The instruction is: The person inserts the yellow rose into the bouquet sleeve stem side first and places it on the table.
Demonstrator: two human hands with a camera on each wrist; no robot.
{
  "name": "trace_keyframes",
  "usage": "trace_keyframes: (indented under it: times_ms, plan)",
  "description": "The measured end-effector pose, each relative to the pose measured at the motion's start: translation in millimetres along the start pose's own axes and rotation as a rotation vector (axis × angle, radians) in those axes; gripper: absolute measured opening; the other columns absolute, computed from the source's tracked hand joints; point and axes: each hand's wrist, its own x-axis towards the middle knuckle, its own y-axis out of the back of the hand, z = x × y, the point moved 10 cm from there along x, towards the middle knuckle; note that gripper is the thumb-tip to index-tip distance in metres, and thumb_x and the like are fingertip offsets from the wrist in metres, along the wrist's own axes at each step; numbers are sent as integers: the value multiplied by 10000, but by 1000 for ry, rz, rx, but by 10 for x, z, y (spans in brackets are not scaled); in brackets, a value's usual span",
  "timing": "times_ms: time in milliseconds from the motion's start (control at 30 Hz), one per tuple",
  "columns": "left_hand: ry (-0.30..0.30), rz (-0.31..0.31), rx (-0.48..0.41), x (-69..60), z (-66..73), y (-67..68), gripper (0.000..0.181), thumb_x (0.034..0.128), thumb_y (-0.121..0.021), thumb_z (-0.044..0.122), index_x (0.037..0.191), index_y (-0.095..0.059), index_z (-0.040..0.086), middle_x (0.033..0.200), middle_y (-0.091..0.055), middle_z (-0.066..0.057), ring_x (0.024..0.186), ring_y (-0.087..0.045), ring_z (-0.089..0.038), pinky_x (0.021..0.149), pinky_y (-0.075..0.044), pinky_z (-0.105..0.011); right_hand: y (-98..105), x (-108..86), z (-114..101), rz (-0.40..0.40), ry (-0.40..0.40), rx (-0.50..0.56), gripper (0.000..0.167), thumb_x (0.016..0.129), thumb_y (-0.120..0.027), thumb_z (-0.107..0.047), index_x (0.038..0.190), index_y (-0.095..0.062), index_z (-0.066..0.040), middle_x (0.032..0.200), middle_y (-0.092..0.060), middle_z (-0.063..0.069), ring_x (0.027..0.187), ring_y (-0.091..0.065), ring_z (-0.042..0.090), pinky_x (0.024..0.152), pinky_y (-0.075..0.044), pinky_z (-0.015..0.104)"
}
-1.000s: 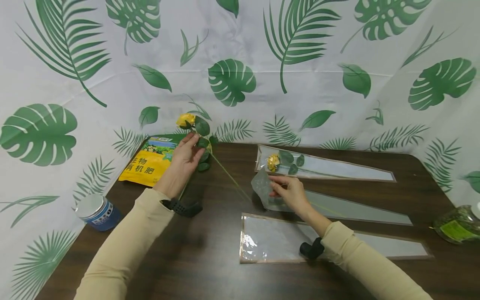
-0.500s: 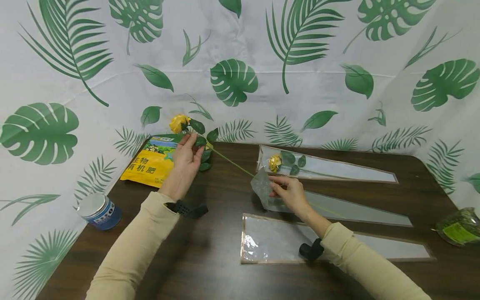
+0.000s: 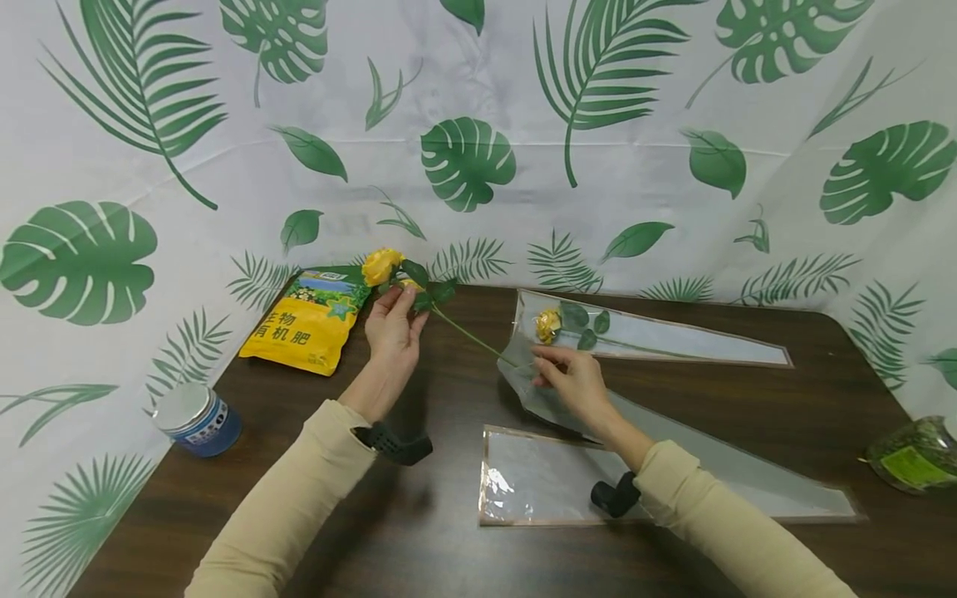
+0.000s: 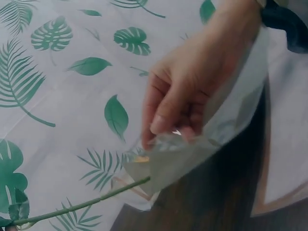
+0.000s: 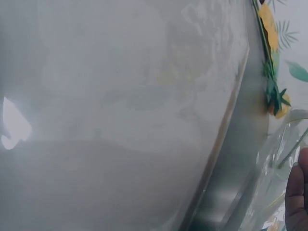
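In the head view the left hand (image 3: 392, 340) pinches an artificial yellow rose (image 3: 382, 266) just below its bloom, among the green leaves. Its stem (image 3: 473, 336) slants down to the right, and its lower end is at the mouth of a translucent tapered sleeve (image 3: 546, 400). The right hand (image 3: 579, 386) pinches the upper edge of that sleeve, holding its wide end raised off the table. Seen from the left wrist, the stem (image 4: 91, 201) enters the film beneath the right hand (image 4: 180, 91). Only fingers (image 5: 296, 197) show at the right wrist view's edge.
Behind lies a sleeve (image 3: 718, 339) with a yellow rose (image 3: 548, 325) in it; a flat sleeve (image 3: 538, 477) lies in front. On the left are a yellow bag (image 3: 299, 328) and a blue tin (image 3: 198, 422); a jar (image 3: 914, 455) stands far right.
The left hand has moved right and slightly down with the rose, bringing the stem to the sleeve mouth. The held sleeve has lifted and swung, its narrow end now over the front sleeve.
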Motion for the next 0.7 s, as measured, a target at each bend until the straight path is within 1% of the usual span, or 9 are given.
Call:
trace_keyframes:
  times_ms: [67, 200, 300, 433, 533, 600, 700]
  plan:
    - [-33, -15, 39, -16, 17, -9, 134, 902, -604, 39, 884, -501, 123, 888, -539, 18, 750, -557, -69, 604, -518, -207, 11, 7, -9, 7, 5, 13, 232, 895, -607, -12, 1106, -650, 76, 762, -678, 206, 624, -676, 164, 626, -558, 248]
    - [-92, -26, 93, -49, 33, -3, 114, 891, -620, 37, 918, -525, 93, 823, -521, 23, 701, -544, -58, 566, -496, -191, 29, 20, -45, 9, 16, 39, 227, 893, -598, 14, 1098, -641, 103, 767, -669, 227, 628, -680, 199, 633, -559, 252]
    - [-126, -33, 119, -76, 40, 2, 118, 881, -630, 24, 908, -536, 91, 779, -515, 28, 652, -534, -51, 541, -485, -181, 45, 32, -89, 6, 24, 34, 225, 896, -592, 20, 1097, -638, 109, 785, -666, 230, 623, -677, 167, 636, -557, 241]
    - [-162, -44, 156, -116, 29, -8, 146, 875, -635, 9, 852, -538, 116, 740, -526, 38, 626, -551, -37, 509, -463, -167, 59, 69, -168, 3, 45, 23, 227, 902, -587, 9, 1101, -638, 104, 809, -657, 236, 620, -661, 103, 637, -552, 221]
    - [-175, -55, 184, -161, -32, -21, 161, 867, -645, 8, 828, -540, 124, 719, -534, 44, 621, -552, -32, 487, -435, -166, 54, 93, -230, 0, 64, 29, 230, 905, -588, -3, 1106, -639, 97, 821, -653, 250, 627, -661, 105, 637, -550, 214]
    - [-176, -70, 203, -209, -100, -36, 174, 860, -657, 13, 813, -542, 136, 715, -543, 48, 617, -543, -31, 494, -434, -165, 41, 101, -264, -4, 75, 35, 231, 905, -587, -3, 1106, -638, 99, 819, -651, 256, 629, -662, 110, 637, -550, 214]
    - [-173, -108, 240, -302, -218, -78, 169, 858, -662, 18, 813, -547, 134, 730, -549, 51, 627, -536, -32, 519, -448, -171, 21, 109, -286, -6, 81, 23, 233, 906, -589, -13, 1107, -640, 93, 785, -663, 237, 633, -668, 141, 636, -551, 221]
